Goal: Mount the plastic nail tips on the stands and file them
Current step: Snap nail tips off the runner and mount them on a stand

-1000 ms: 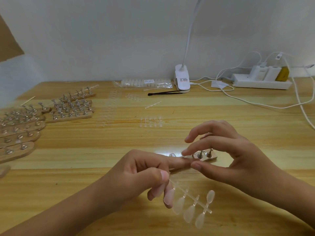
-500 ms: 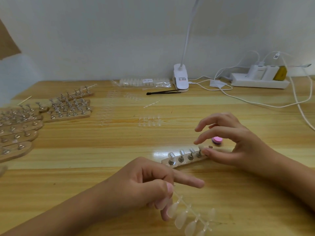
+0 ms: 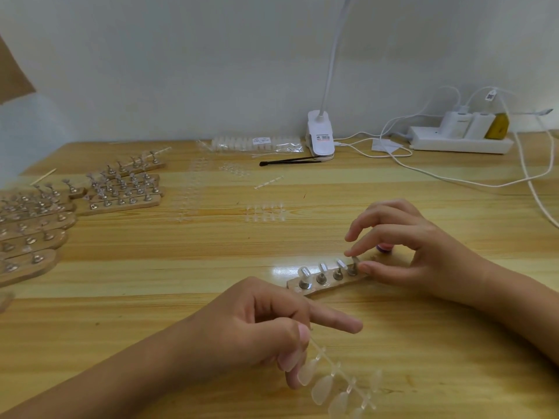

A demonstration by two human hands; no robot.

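Left hand (image 3: 248, 325) pinches strip (image 3: 325, 385); right hand (image 3: 423, 252) seemingly pinches stand (image 3: 331, 288).

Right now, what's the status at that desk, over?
Left hand pinches nail-tip strip. Right hand pinches end peg on wooden stand. Pink item behind, not blocking.

Two bare hands, one left hand (image 3: 251, 325) and one right hand (image 3: 417, 252), with one short wooden stand strip (image 3: 328, 286) showing four silver metal pegs (image 3: 304, 279). One clear plastic sprue (image 3: 321, 351) carries at least four translucent nail tips (image 3: 322, 390). Behind: one white clip lamp (image 3: 320, 137), one white power strip (image 3: 459, 144).
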